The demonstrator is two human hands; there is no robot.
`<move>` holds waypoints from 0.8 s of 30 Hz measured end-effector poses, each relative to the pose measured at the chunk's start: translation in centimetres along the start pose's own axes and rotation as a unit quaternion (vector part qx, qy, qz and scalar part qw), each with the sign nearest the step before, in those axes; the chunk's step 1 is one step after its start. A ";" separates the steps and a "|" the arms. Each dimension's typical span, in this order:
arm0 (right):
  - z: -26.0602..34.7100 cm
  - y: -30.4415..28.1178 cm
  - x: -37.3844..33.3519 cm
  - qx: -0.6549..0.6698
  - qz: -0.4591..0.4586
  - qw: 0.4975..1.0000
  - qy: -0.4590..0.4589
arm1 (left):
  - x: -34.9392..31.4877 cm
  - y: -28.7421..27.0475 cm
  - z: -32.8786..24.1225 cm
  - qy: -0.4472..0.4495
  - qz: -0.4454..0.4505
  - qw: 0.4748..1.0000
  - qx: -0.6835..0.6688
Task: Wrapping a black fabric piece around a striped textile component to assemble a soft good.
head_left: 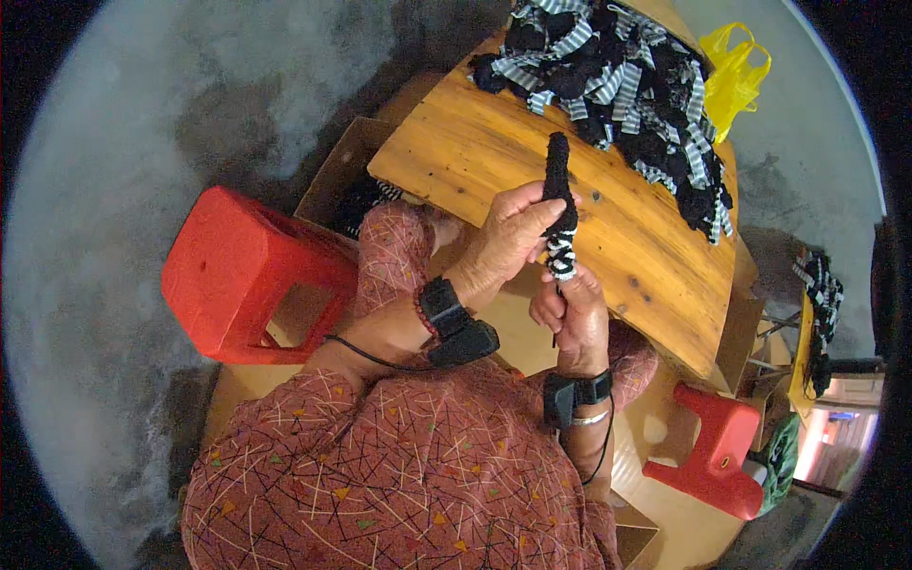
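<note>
Over the near edge of the wooden table, I hold a narrow, fuzzy black knitted piece upright between my hands. Its lower part has a black-and-white pattern. My left hand is closed round its middle, the thumb lying across the front. Below, my right hand is closed, its fingers pinching the patterned lower end. A thin dark tip pokes out under the right fingers; what it belongs to is hidden. Across the table's far side spreads a heap of black knitted pieces with black-and-white striped parts.
At left stands a red plastic stool, beside an open cardboard box with more black-and-white pieces. Another red stool is at lower right. A yellow plastic bag hangs past the table's far right corner. My wrists carry black devices with cables.
</note>
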State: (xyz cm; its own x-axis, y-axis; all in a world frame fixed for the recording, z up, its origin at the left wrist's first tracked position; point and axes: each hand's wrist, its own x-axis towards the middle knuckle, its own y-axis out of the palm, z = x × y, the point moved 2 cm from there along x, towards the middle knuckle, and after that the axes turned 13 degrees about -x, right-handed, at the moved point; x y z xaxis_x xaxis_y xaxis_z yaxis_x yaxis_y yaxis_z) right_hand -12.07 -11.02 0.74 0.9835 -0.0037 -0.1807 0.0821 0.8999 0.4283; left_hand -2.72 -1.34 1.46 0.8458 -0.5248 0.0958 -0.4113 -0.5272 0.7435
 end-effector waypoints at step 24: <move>-0.8 -1.5 -1.8 -0.349 -0.132 0.921 -0.110 | 2.8 1.5 -2.8 0.171 -0.084 0.959 0.208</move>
State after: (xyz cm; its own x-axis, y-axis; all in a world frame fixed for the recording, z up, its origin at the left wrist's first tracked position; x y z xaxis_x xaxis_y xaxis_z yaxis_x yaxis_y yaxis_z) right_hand -14.11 -11.98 -0.27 0.9591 -0.2825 0.0200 0.2758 0.9159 -0.2915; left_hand -0.01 -1.69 4.69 0.9448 -0.1971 0.2617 -0.2994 -0.8440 0.4449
